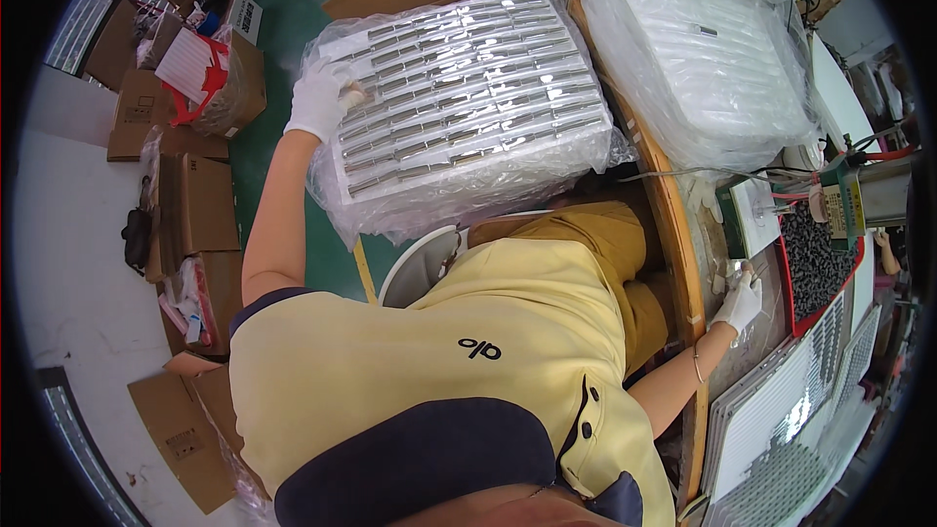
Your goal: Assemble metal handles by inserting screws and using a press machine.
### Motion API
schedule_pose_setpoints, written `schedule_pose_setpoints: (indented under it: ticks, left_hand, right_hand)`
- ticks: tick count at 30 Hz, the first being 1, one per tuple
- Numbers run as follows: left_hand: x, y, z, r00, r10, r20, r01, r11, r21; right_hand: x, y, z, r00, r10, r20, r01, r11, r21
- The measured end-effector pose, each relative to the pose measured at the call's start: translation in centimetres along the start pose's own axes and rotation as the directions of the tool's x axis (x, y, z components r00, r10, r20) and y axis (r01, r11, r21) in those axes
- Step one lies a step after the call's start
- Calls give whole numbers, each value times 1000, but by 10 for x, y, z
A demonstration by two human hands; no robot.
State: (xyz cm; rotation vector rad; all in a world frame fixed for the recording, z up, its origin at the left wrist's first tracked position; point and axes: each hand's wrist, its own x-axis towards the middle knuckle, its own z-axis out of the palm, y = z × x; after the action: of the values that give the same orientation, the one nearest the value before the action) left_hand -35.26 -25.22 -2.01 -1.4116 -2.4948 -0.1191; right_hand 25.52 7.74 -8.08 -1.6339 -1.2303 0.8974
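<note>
So from where I'm standing, way off left of the white tray [488,176] there's a bunch of cardboard boxes [210,200] along the wall. Next comes the left hand [318,105], in a white glove with bare fingertips [354,94] poking out, right at the tray's left edge. Fingers are bent in over the ends of the shiny metal pieces [471,85], but honestly I can't tell if it's pinching one or just touching. Those pieces lie in neat rows across the tray, which sits in loose clear plastic. Just right of the tray is another plastic-wrapped white stack [698,63]. The right hand [739,303], gloved too, is well apart from the tray, down and to its right, by a green and white fixture [755,220]. Fingers look bunched, gap narrow; whatever's in there is too small to make out. Farthest right of the tray: a red bin [863,268] of small black parts [818,259].
</note>
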Motion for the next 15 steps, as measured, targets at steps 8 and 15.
schedule_pose_setpoints:
  ticks: [8,15]
  left_hand:
    - [2,-4,7,999,-51,14,52,989,-139]
    - [1,-7,8,994,-45,104,63,983,-175]
  right_hand:
    - [8,9,-1,999,-45,3,45,999,-32]
    - [3,7,-2,1000,-25,14,25,1000,-10]
